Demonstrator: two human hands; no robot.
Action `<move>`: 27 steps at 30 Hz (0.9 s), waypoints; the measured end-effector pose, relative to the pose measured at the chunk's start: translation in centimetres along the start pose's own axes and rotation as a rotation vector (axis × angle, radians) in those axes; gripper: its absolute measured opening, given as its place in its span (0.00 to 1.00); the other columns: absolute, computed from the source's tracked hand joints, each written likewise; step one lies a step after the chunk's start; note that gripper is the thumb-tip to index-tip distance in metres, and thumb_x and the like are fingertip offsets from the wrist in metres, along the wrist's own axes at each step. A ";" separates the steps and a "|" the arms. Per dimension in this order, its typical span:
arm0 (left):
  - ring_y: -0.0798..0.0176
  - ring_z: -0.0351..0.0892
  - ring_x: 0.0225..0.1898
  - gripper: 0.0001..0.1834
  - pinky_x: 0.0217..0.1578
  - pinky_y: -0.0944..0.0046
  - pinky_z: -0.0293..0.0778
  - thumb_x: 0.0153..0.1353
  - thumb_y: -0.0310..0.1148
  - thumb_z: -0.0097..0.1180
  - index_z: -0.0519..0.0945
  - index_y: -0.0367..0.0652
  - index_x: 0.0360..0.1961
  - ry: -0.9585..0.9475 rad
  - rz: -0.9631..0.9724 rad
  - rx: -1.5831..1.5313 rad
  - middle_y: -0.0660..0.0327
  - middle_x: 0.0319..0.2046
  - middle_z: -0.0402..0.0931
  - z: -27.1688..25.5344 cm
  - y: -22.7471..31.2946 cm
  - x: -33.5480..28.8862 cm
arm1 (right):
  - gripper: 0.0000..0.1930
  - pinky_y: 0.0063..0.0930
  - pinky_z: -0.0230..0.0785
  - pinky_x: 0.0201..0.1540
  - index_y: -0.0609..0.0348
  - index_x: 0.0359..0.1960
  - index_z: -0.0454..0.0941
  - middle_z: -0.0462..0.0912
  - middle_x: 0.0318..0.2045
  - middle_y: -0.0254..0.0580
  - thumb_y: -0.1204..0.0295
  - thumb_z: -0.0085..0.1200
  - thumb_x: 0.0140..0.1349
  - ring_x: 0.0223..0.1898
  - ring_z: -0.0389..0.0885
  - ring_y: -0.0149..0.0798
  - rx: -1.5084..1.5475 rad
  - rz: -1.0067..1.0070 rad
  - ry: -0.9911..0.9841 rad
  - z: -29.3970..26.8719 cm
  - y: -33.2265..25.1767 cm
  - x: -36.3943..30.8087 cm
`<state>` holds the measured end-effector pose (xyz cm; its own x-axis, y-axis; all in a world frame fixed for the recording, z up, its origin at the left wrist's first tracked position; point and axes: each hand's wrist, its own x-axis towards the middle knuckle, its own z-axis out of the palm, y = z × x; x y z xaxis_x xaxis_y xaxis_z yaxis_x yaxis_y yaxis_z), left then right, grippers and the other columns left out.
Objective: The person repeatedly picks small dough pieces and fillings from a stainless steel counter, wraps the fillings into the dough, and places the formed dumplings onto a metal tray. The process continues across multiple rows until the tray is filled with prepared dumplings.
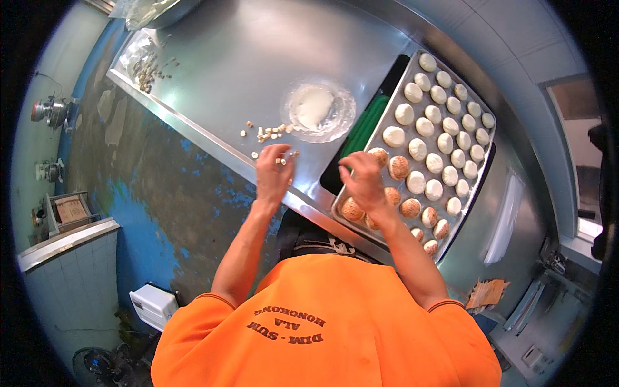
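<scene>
My left hand [273,177] is curled above the table's front edge, with small pale nut-like pieces [281,161] held at its fingers. More loose pieces [275,131] lie scattered on the metal table just beyond it. My right hand [365,179] hovers at the left side of a metal baking tray [460,216], its fingers bent together; whether something is pinched in them is hidden. Rows of round pastries fill the tray. Most are plain white, like this bun [417,149], while those nearest me have a browned, speckled top, like this bun [399,168].
A shallow round dish [335,129] with a white substance sits beyond my hands. Something green [366,129] lies along the tray's left side. At the far left are a pile of small pieces [147,72] and a bowl [169,14]. A white container [153,306] stands on the floor.
</scene>
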<state>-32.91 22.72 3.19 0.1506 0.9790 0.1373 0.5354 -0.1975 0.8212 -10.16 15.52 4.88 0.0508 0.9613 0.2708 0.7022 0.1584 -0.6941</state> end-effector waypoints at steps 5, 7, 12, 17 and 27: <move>0.53 0.82 0.39 0.14 0.44 0.53 0.77 0.57 0.26 0.67 0.85 0.40 0.45 0.040 -0.058 0.152 0.54 0.39 0.82 -5.0 -5.4 2.3 | 0.04 0.41 0.70 0.48 0.55 0.34 0.85 0.79 0.37 0.39 0.73 0.64 0.57 0.45 0.76 0.45 -0.190 -0.134 -0.136 9.1 -3.3 5.1; 0.52 0.82 0.42 0.13 0.46 0.53 0.76 0.57 0.27 0.68 0.86 0.43 0.45 0.016 -0.036 0.142 0.55 0.40 0.82 -5.3 -6.7 3.4 | 0.04 0.40 0.68 0.48 0.54 0.34 0.86 0.79 0.38 0.37 0.72 0.65 0.57 0.46 0.75 0.44 -0.277 -0.159 -0.158 11.9 -3.6 7.2; 0.53 0.78 0.50 0.13 0.52 0.53 0.71 0.55 0.30 0.70 0.88 0.48 0.43 -0.069 0.079 0.276 0.60 0.43 0.81 -4.4 -8.2 5.3 | 0.04 0.42 0.66 0.50 0.52 0.33 0.87 0.79 0.39 0.35 0.69 0.65 0.56 0.48 0.74 0.42 -0.505 -0.199 -0.247 15.8 -3.3 10.3; 0.54 0.79 0.49 0.14 0.53 0.53 0.71 0.52 0.32 0.72 0.88 0.48 0.42 -0.160 0.130 0.327 0.61 0.43 0.81 -4.2 -8.7 6.2 | 0.04 0.41 0.65 0.50 0.52 0.31 0.87 0.79 0.38 0.35 0.69 0.64 0.57 0.47 0.74 0.42 -0.591 -0.216 -0.261 16.5 -3.2 10.7; 0.55 0.80 0.49 0.10 0.50 0.56 0.72 0.54 0.28 0.69 0.87 0.46 0.39 -0.069 0.121 0.044 0.61 0.43 0.82 -5.7 -9.4 6.1 | 0.04 0.41 0.61 0.51 0.47 0.32 0.87 0.78 0.37 0.30 0.67 0.66 0.56 0.46 0.74 0.38 -0.408 -0.130 -0.186 13.8 -4.5 10.1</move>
<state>-41.82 30.84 -0.55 0.2724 0.9424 0.1941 0.5457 -0.3174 0.7756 -22.66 27.62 1.54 -0.1580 0.9693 0.1883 0.9180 0.2144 -0.3336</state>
